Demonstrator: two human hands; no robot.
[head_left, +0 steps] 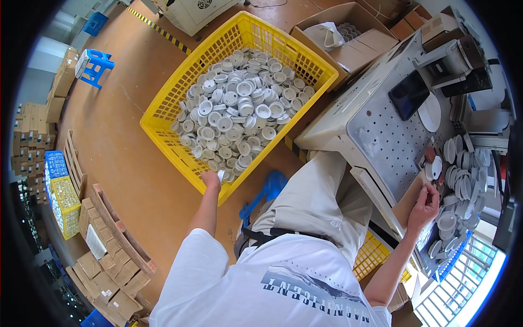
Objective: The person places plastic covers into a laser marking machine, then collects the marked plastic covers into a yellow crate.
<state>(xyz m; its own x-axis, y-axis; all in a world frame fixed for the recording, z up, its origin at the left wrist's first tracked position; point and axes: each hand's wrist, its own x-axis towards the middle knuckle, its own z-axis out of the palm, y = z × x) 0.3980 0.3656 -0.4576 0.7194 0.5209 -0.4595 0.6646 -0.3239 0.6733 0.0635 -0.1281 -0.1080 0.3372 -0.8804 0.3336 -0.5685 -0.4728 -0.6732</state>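
Observation:
At the near edge of a large yellow crate (158,128), my left hand (211,181) is closed on a white round plastic cap (220,175), seen mostly edge-on. Many similar white round caps (231,98) are heaped inside the crate, some with small holes. My right hand (424,207) is over the workbench on the right, its fingers drawn together in a pinch; what is between them is hidden. Just beyond those fingertips, a white disc (434,168) sits at a small reddish-brown fixture (430,154). A pile of white round parts (460,182) lies to the right of this hand.
The perforated metal bench top (381,125) carries a black flat screen (409,95) and a white oval piece (430,111). An open cardboard box (359,46) stands behind the crate. A blue stool (97,68), stacked cartons (109,283) and wooden pallets (117,223) are on the left.

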